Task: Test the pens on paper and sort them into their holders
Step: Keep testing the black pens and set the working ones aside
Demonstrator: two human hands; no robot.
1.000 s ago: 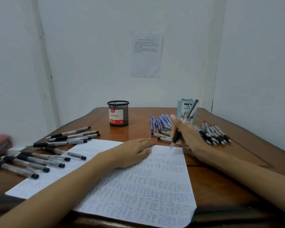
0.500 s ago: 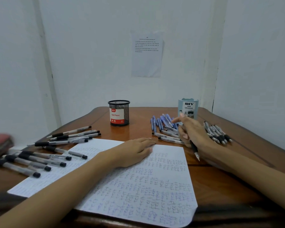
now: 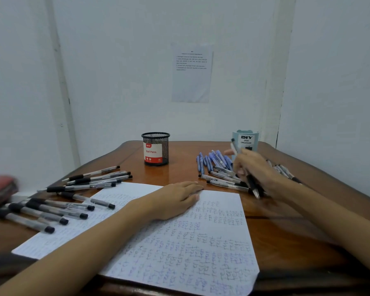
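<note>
Right fingers (image 3: 244, 165): curled round a clear-barrelled pen with a black rubber grip (image 3: 253, 184); blurred, so the exact pinch cannot be told
Pen's place: in the right hand (image 3: 257, 171), above the brown wooden table (image 3: 179, 169); its tip is just beside the far right corner of the white sheet of paper crowded with scribbles (image 3: 179, 248)
Long axis: steeply tilted; writing tip down and toward the person; back end up toward the pale blue holder printed "DIY desk organizer" (image 3: 246, 139)
Left fingers (image 3: 190, 189): straight and laid flat; the left hand (image 3: 175, 201) presses the sheet near its far edge
Done: the sheet is nearly full of marks, so many pens look tested; pens lie in groups, black-grip pens (image 3: 51, 211) at left, blue pens (image 3: 214, 160) and clear pens (image 3: 224, 180) at right
Left: no pen shows in the black mesh cup labelled "Ball Pens" (image 3: 155, 149); the blue holder's inside is hidden; filling the holders seems wholly ahead; the gripped pen probably awaits its test
</note>
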